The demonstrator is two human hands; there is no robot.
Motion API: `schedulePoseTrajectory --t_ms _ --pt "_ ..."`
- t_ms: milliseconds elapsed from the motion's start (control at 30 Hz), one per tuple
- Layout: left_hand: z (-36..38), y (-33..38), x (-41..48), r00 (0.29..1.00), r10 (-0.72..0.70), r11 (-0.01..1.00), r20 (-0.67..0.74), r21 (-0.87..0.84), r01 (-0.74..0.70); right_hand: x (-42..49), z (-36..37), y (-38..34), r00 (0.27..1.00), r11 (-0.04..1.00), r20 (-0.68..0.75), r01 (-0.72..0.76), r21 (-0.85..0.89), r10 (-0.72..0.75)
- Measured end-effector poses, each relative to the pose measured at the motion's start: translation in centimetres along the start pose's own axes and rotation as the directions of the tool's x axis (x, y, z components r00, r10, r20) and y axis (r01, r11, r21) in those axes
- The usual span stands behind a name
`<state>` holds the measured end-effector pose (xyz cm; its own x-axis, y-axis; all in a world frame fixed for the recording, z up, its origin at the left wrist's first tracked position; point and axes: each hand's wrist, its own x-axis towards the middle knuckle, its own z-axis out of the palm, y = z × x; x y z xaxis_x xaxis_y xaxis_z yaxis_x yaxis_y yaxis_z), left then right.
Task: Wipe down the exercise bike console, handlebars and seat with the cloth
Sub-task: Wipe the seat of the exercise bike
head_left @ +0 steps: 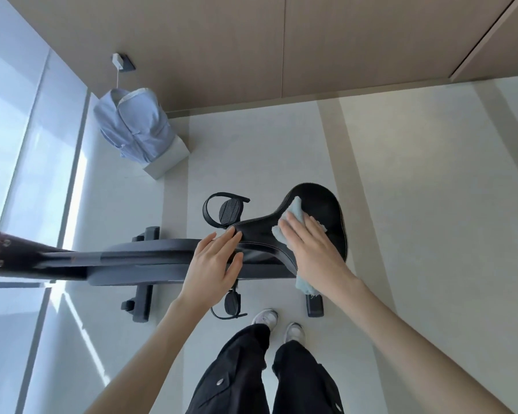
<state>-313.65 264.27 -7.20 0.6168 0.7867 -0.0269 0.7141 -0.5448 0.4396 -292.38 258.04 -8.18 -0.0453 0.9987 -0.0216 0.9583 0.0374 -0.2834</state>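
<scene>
Two hands on the seat (326,204), both flat. Right hand (311,252): fingers straight and together, palm down, pressing the cloth (293,210) onto the seat where the wide part narrows. Cloth is pale blue; one end shows past the fingertips, the other hangs off the near seat edge below the wrist. Left hand (213,264): lies over the narrow nose of the seat, just left of the right hand, fingers straight and slightly spread on top, thumb against the near side; no curl round it visible. Hands are near each other, not touching. Bike (150,258) runs leftward from under the left hand as a dark grey body; its far left end is blurred, parts cannot be told. One pedal (231,211) with strap sits just beyond the left fingertips, a second pedal (232,303) below the left wrist. Black trousers (240,369) and white shoes (265,318) lie between the forearms. A blue shirt (135,127) lies well beyond the left hand.
</scene>
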Motion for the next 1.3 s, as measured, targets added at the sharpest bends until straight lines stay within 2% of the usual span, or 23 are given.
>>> schedulePoseTrajectory --t_ms 200,367,500,633,733,800,867,1000,1100,1200,1300 --pt "0.7 0.5 -0.5 0.998 -0.059 0.998 -0.010 0.021 0.059 -4.5 -0.8 3.5 0.992 0.995 -0.100 -0.070 0.076 0.078" --pt "1.1 0.5 -0.4 0.997 -0.079 0.997 -0.024 0.020 0.079 -1.4 -0.4 3.6 0.979 0.981 -0.149 -0.118 0.152 0.141" --pt "1.2 0.5 -0.5 0.995 -0.075 0.997 -0.067 -0.032 0.073 3.8 -0.6 4.9 0.968 0.958 -0.067 -0.228 0.177 0.243" --pt "1.4 0.3 -0.7 0.995 -0.058 0.998 -0.086 -0.025 0.056 9.1 -1.0 5.2 0.971 0.967 0.017 -0.241 0.079 0.240" --pt "1.5 0.0 -0.9 0.996 -0.033 0.999 -0.079 0.012 0.034 11.2 -1.1 3.3 0.973 0.985 0.166 -0.167 0.041 0.158" --pt "1.4 -0.5 -1.1 0.996 -0.011 0.999 -0.086 0.029 0.014 11.4 0.0 1.2 0.973 0.997 0.217 -0.078 0.006 0.075" --pt "1.2 -1.2 -1.5 0.994 -0.004 0.999 -0.111 0.033 0.008 10.6 1.0 -0.5 0.981 1.000 0.192 -0.007 0.013 0.005" --pt "0.5 -3.0 -3.0 0.980 -0.061 0.998 -0.189 0.006 0.063 10.0 1.4 -2.0 0.993 0.996 0.110 0.036 0.080 -0.045" --pt "0.4 -3.9 -3.9 0.970 -0.097 0.995 -0.221 -0.009 0.098 9.4 1.9 -4.6 0.979 0.981 0.132 0.138 0.136 -0.156" --pt "0.3 -4.0 -4.1 0.967 -0.117 0.993 -0.226 -0.039 0.111 7.3 3.0 -6.6 0.925 0.927 0.096 0.372 -0.038 -0.367" --pt "0.1 -3.5 -3.8 0.972 -0.100 0.995 -0.213 -0.047 0.092 4.9 3.5 -5.0 0.869 0.840 0.102 0.495 -0.224 -0.485"
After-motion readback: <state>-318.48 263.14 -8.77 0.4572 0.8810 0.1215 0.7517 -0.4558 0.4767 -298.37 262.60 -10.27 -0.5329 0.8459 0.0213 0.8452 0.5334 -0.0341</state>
